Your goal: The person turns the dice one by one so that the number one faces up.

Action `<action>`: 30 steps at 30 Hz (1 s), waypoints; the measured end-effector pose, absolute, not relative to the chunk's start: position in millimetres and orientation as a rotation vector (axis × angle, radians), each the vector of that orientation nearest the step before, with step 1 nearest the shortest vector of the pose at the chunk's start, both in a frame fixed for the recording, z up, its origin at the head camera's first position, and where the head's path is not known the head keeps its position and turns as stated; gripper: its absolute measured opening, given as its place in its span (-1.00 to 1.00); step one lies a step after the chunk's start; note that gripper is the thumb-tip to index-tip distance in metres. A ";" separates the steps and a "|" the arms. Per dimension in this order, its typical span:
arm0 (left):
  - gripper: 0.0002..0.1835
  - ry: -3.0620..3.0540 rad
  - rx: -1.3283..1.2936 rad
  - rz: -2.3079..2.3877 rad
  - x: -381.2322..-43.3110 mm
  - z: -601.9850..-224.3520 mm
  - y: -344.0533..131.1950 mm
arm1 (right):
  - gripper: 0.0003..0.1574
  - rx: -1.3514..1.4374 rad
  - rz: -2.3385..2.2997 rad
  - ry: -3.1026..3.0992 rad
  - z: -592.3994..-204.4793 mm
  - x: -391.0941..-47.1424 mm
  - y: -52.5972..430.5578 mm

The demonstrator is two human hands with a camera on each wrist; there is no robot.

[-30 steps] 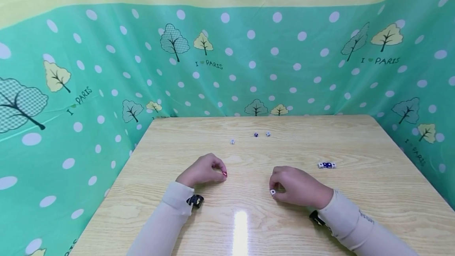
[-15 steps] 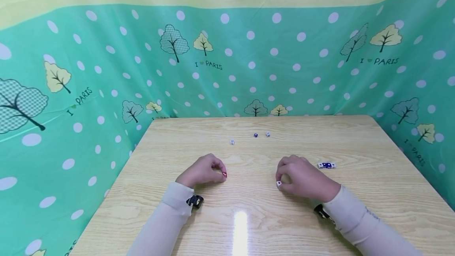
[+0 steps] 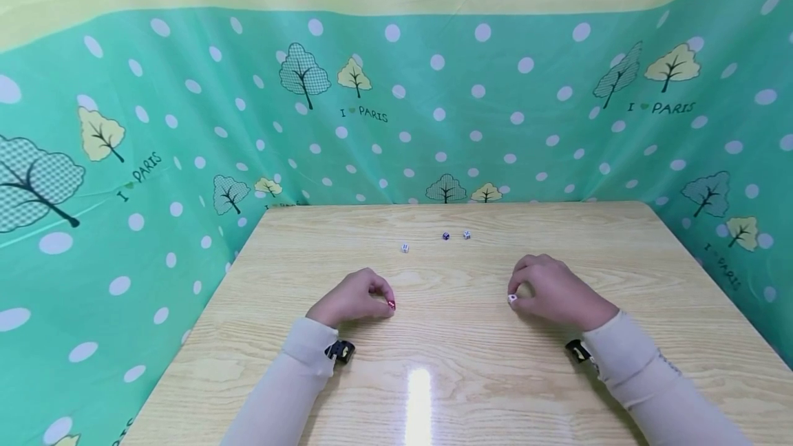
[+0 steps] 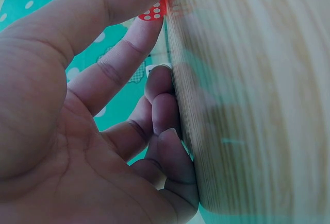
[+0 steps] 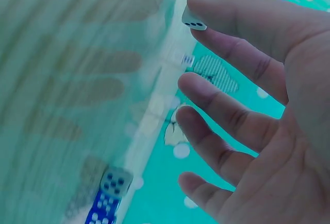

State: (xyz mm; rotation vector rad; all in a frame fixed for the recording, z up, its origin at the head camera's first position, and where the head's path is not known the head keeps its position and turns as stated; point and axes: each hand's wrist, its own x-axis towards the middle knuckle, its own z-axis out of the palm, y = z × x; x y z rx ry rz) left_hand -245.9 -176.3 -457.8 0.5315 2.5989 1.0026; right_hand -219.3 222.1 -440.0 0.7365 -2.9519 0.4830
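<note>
My left hand (image 3: 356,294) pinches a red die (image 3: 392,305) with white pips between thumb and index finger, down at the tabletop. Its other fingers rest curled on the wood in the left wrist view. To the right, a white die (image 5: 194,21) with dark pips sits between the thumb and index fingertip of my right hand (image 3: 553,292), raised over the table with the remaining fingers spread. Below that hand, the right wrist view has a white die (image 5: 115,182) against a blue die (image 5: 103,208); the head view hides this row behind the hand.
Toward the back of the wooden table (image 3: 347,226) lie a white die (image 3: 405,248), a dark blue die (image 3: 446,236) and another white die (image 3: 467,234). A green dotted curtain (image 3: 372,122) encloses the table's back and sides.
My right hand has moved right and away from me with the white die, and now covers the row of dice. The left hand has stayed in place with the red die.
</note>
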 end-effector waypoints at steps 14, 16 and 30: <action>-0.87 2.607 0.543 0.996 -245.8 -457.4 -176.7 | -0.86 0.625 0.553 -3.001 -435.4 -230.4 250.2; -0.87 2.605 0.543 0.996 -245.8 -457.7 -176.9 | -0.86 0.610 0.557 -3.009 -435.8 -232.0 253.4; -0.89 2.598 0.544 0.998 -246.5 -458.1 -176.9 | -0.87 0.543 0.583 -3.048 -436.3 -237.6 267.4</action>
